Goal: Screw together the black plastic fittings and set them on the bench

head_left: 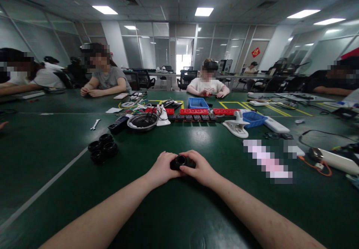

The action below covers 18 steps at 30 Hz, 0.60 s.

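Both hands meet around a short black hollow cylinder (176,163), low over the green table (202,200) in front of me. Its round opening faces up and toward me. My left hand (163,168) wraps its left side, and my right hand (201,169) grips it from the right, with thumb and fingers at the rim. The hands cover much of its body. To the left, several similar black hollow cylinders (103,148) sit clustered on the table.
A wrench (95,124), a metal bowl (143,123), red strips (194,111), blue trays (198,103) and a white clip base (236,127) lie beyond my hands. At right are cables, a white power bank (339,161) and a blurred pink item (267,161). Other people sit around the table.
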Tool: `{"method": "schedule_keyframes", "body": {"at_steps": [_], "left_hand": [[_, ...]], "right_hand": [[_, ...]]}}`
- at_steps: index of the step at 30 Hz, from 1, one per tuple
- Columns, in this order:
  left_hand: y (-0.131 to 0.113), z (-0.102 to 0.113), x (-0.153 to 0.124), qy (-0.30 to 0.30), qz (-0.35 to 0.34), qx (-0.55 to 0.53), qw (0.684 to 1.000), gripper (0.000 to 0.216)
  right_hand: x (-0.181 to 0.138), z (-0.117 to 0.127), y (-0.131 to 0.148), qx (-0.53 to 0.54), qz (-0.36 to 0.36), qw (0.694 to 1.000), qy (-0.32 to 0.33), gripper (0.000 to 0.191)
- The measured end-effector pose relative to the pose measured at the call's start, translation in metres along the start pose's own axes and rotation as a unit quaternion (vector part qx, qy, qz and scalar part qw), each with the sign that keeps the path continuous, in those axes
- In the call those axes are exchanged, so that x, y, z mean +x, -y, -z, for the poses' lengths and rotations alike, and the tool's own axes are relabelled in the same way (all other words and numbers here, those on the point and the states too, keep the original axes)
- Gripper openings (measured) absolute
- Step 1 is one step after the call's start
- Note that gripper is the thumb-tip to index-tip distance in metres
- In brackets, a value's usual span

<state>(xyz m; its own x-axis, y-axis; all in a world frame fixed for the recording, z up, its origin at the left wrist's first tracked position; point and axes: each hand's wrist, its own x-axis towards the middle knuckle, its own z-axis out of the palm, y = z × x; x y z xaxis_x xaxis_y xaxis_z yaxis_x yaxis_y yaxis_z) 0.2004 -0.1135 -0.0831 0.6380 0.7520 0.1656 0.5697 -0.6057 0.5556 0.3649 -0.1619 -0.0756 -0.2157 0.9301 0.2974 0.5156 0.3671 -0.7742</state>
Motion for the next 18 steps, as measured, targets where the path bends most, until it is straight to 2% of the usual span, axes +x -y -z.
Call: {"method": "schedule_keyframes", "body": {"at_steps": [2,4,7,10,14,18], "left_hand": [[0.003,0.001,0.001,0.017,-0.013,-0.016,1.0,0.037],[0.004,0.003,0.001,0.02,-0.022,-0.014,0.999,0.04],[0.005,0.008,-0.001,0.003,-0.037,-0.008,0.999,0.06],[0.008,0.016,-0.002,-0.019,-0.051,-0.057,0.997,0.079],[0.01,0.024,-0.003,-0.024,-0.045,-0.144,0.988,0.066],[0.005,0.027,-0.005,-0.012,-0.038,-0.142,0.989,0.054]], "right_hand": [[0.001,0.004,-0.003,0.025,0.007,0.998,0.05,0.036],[0.0,0.007,-0.006,0.036,0.006,0.997,0.073,0.044],[-0.001,0.012,-0.009,0.05,-0.001,0.997,0.062,0.059],[0.0,0.025,-0.012,0.075,-0.012,0.996,0.051,0.062],[0.002,0.039,-0.015,0.056,-0.041,0.991,0.11,0.072],[0.0,0.034,-0.012,-0.051,-0.05,0.987,0.145,0.08]]}}
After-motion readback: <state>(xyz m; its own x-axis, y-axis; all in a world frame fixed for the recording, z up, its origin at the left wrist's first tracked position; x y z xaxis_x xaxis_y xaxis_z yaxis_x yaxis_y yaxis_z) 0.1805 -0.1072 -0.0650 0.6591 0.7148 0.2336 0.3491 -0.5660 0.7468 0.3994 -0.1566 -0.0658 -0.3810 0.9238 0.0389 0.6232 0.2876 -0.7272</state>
